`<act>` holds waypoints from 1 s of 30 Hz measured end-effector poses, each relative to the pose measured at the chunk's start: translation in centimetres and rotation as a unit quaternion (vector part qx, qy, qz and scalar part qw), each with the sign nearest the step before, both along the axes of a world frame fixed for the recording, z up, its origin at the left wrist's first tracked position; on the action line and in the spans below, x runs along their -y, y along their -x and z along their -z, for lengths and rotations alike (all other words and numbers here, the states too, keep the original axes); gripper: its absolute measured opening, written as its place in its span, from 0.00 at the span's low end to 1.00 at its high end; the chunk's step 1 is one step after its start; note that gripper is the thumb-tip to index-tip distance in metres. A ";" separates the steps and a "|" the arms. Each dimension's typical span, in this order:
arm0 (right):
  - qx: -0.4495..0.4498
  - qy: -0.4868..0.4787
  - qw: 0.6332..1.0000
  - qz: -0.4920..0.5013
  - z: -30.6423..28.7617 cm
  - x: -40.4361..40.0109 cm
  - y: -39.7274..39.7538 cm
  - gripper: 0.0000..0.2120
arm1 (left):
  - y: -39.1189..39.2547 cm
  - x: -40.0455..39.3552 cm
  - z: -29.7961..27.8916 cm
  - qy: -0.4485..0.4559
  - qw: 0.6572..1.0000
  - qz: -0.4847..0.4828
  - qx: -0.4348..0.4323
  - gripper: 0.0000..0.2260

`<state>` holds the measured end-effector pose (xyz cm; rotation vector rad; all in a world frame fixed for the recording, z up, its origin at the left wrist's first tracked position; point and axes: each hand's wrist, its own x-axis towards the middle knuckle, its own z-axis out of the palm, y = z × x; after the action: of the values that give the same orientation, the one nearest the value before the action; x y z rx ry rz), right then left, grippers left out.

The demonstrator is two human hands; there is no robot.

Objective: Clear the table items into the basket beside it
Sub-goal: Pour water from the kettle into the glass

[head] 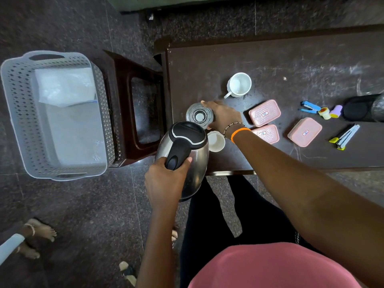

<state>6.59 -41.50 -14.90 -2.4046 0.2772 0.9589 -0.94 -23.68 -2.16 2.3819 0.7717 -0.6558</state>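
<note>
Pick-up step: both hands loaded at table's left edge, frame centre.
Left hand [166, 179] fingers wrapped round black handle of steel electric kettle [185, 154]; right hand [223, 115] fingers curled on ribbed clear glass tumbler [200, 115]. Next, judged: carry both to perforated grey plastic basket [18, 113], left of frame, holding only a clear plastic bag. White mugs and pink lidded boxes remain on scuffed dark table [291, 59].

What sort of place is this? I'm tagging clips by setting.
Probably a home or office tea corner: a kettle and cups share a dark table with a stapler, on stone flooring.
</note>
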 end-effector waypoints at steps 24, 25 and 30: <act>-0.002 -0.009 1.000 0.002 -0.5 0.2 -0.1 0.34 | -1.3 0.8 -0.5 0.007 1.000 0.008 -0.018 0.18; -0.003 -0.009 1.000 0.001 -0.4 0.2 -0.1 0.34 | -1.3 0.8 -0.5 0.008 1.000 0.008 -0.018 0.18; -0.002 -0.006 1.000 0.001 -0.3 0.2 -0.1 0.34 | -1.3 0.7 -0.6 0.004 1.000 0.013 -0.017 0.18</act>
<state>6.71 -41.68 -14.62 -2.3906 0.2749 0.9622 0.32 -24.39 -1.55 2.3833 0.7529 -0.7105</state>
